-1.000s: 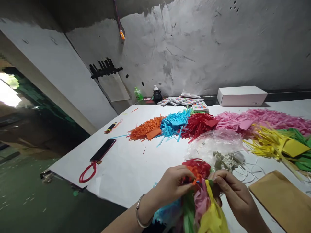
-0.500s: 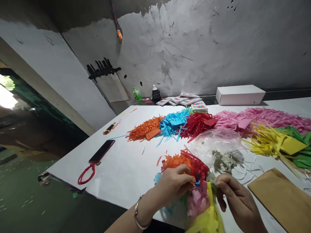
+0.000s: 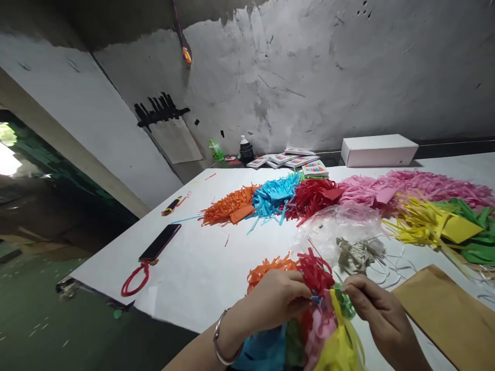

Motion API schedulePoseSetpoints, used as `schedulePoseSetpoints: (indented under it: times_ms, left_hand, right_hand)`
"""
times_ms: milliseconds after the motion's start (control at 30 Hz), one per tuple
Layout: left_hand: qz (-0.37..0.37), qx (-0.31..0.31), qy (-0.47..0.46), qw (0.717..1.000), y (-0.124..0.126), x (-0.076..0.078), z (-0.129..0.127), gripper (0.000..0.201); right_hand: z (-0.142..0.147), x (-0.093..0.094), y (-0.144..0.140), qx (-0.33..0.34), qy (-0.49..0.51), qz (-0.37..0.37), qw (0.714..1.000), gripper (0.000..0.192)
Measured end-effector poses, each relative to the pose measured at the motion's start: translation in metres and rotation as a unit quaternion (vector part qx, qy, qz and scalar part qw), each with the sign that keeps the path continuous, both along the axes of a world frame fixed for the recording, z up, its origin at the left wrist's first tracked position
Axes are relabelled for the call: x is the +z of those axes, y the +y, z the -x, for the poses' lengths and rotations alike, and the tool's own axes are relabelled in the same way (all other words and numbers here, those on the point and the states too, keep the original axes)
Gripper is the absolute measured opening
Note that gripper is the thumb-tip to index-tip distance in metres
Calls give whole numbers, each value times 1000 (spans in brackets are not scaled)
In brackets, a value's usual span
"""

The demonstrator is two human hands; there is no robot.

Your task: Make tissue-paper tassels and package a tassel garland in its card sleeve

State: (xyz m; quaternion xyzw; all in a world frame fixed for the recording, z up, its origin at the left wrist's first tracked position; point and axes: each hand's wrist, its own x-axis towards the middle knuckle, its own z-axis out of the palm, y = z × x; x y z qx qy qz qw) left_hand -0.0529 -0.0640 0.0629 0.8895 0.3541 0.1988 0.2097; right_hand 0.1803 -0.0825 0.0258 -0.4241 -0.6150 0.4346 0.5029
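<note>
Binding looks to be the step in hand: in the head view, the left hand (image 3: 276, 299) is clenched round the gathered neck of a multicoloured bundle of fringed tissue-paper strips (image 3: 313, 319), orange and red fringe fanning out above the knuckles, blue, green, pink and yellow fringe hanging below toward the near table edge. The right hand (image 3: 377, 309) meets it from the other side, thumb and forefinger pressed together at the same neck on something too small to make out; it may be a thin thread. By my reading the layers are stacked and the middle is being secured. The next move probably calls for steady tension at the pinch and an unbroken squeeze from the left hand, or the layers could slide apart.

Pose: the left forearm comes in from the lower edge, wrist bent inward, a silver metal bangle (image 3: 220, 342) on it. The right hand sits palm-down, knuckles raised, its other fingers curled.

The bundle is held just above the white paper-covered table (image 3: 201, 268), at its near edge. Just beyond lie a crumpled clear plastic bag (image 3: 340, 226) and a tangle of pale strings (image 3: 358, 255); to the right a brown paper envelope (image 3: 448, 309). Farther back run loose fringe heaps, orange (image 3: 228, 206), blue (image 3: 274, 193), red (image 3: 315, 196), pink (image 3: 417, 185) and yellow (image 3: 429, 221).
</note>
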Motion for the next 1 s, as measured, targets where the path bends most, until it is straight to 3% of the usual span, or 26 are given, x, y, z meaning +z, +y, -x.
schedulePoseSetpoints:
  times_ms: [200,367,467,567,767,900,1000]
  left_hand:
    - [-157,128,63,977,-2,11,16,20]
    - [-114,101,40,988,-3,21,21,10]
    - [-81,65,41,994,0,24,26,11]
    - [-71,58,46,995,3,28,39,25]
    - [-123,101,-40,986,3,36,56,27]
    - [-164,90,-72,980,0,40,55,23]
    - [-188,94,-91,974,-1,42,56,21]
  right_hand:
    - [-18,1,9,-32,-123,-61,990,26]
    - [-32,12,20,9,-170,-123,978,21]
    - [-39,23,24,-37,-147,-135,979,19]
    - [-45,28,29,50,-201,-129,970,20]
    - [-50,22,35,62,-215,-154,962,17]
    - [-45,19,34,22,-201,-193,960,17]
    - [-43,22,34,87,-218,-187,954,15]
